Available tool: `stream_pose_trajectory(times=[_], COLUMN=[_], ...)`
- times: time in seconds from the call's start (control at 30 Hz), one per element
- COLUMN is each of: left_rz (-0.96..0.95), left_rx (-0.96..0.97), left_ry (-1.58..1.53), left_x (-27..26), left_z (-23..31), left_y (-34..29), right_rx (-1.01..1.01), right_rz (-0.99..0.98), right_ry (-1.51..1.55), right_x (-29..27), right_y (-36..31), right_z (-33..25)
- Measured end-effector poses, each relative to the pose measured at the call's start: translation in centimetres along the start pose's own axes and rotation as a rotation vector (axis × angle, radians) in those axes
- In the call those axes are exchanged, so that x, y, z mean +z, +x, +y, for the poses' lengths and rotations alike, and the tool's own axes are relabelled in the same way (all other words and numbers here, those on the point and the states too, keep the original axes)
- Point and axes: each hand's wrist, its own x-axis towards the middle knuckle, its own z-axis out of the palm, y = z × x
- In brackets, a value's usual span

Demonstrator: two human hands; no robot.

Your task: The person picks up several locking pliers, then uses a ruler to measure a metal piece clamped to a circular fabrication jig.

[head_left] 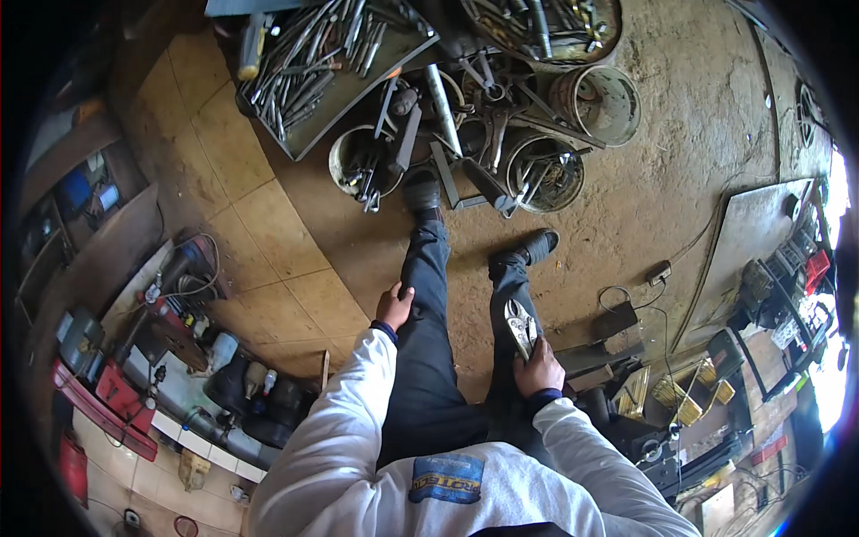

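In my right hand [540, 368] is a pair of silver locking pliers [520, 328], gripped by the handles. Its jaw end points away from me, above my right lower leg. My left hand [394, 305] rests against the side of my left leg [424, 295], holding no tool, though its fingers are partly hidden. Beyond my feet stand several round tubs of tools, one a pale bucket [341, 161] at the left and another a rusty tub [573, 183] at the right. Loose clamps and a metal pipe [443, 109] lie among them.
A metal tray [358, 103] heaped with drill bits stands at the far left, beside a round pan [613, 27] of metal parts. An empty-looking bucket [617, 103] is at far right. Cluttered benches flank me; a cable [684, 255] crosses the floor at right.
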Motion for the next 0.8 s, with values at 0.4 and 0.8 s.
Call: stream_pose_trajectory(times=[0.4, 0.8], left_rz=[-0.414, -0.412], left_rx=[-0.252, -0.219], left_ry=[0.390, 0.784], left_x=[-2.1, -2.1], left_z=[4.2, 9.1], left_y=[-0.3, -1.0], right_rx=[0.040, 0.046], right_rz=[-0.015, 0.063], right_ry=[0.136, 0.285], right_x=[0.5, 3.1], right_y=[-0.2, -0.7], right_z=[2.7, 5.6])
